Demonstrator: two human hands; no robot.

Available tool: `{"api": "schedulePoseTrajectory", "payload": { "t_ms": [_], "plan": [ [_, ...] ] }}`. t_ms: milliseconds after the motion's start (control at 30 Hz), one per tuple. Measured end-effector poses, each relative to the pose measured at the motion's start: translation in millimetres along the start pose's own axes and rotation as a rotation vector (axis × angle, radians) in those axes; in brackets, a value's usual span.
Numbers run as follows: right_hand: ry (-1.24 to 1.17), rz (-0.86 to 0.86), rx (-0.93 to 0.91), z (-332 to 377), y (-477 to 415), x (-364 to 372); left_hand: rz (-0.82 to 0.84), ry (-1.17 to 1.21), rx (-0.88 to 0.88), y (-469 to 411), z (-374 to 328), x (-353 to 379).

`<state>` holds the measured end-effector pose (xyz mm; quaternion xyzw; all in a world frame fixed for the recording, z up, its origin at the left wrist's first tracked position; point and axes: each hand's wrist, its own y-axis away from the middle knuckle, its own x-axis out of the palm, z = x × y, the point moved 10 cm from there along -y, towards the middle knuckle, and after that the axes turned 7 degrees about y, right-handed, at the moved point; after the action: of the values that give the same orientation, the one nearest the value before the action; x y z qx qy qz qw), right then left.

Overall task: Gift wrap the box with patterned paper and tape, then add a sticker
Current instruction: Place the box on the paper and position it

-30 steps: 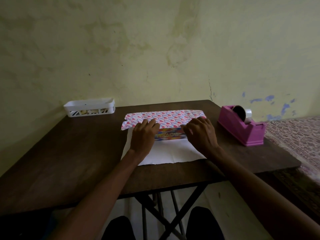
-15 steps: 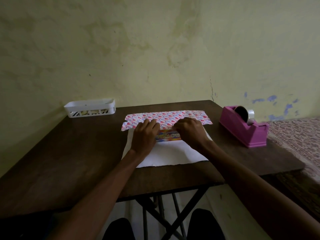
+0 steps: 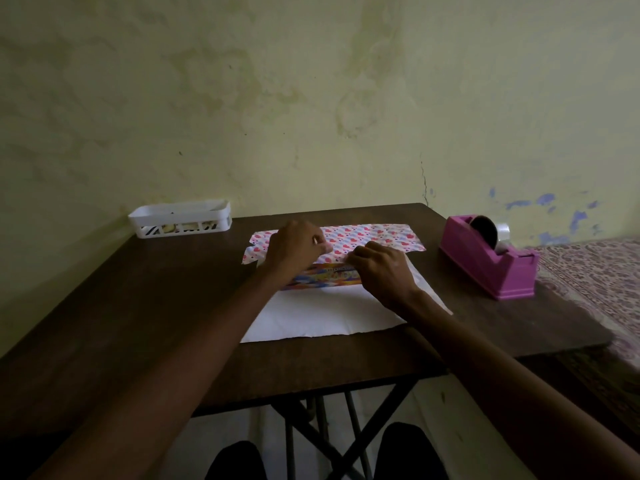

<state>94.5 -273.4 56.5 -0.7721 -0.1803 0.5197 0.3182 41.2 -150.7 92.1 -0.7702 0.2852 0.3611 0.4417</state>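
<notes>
Paper is lying folded over the box, left hand and right hand pinching its edge; untaped, it is probably risking slipping askew.

Dark table w/ patterned paper; tape dispenser; white basket.

box on paper, dispenser right

table | box lies on the white underside of paper, heart-print flap drawn to box top | left hand, right hand: fingers curled, pinching flap edge | tape dispenser right, apart | basket far-left corner
</notes>
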Motion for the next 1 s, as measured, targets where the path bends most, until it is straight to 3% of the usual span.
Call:
{"api": "schedulePoseTrajectory", "payload": {
  "t_ms": [67,200,400,567,800,1000],
  "plan": [
    [-0.011,0.001,-0.001,-1,0,1,0.065,0.146,0.036,-9,-5,8],
    [-0.045,-0.022,0.02,-2,2,-2,0.203,0.217,0.064,-9,-7,31],
    [-0.15,-0.054,0.066,-12,5,-2,0.129,0.285,0.091,4,4,30],
    [-0.318,-0.065,0.239,-31,7,-9,0.062,0.355,0.106,11,5,29],
    [-0.346,-0.006,0.332,-42,4,0,-0.031,0.322,0.12,18,6,28],
    [-0.307,-0.031,0.349,-40,9,-1,-0.01,0.299,0.087,15,-4,29]
  ]
}}
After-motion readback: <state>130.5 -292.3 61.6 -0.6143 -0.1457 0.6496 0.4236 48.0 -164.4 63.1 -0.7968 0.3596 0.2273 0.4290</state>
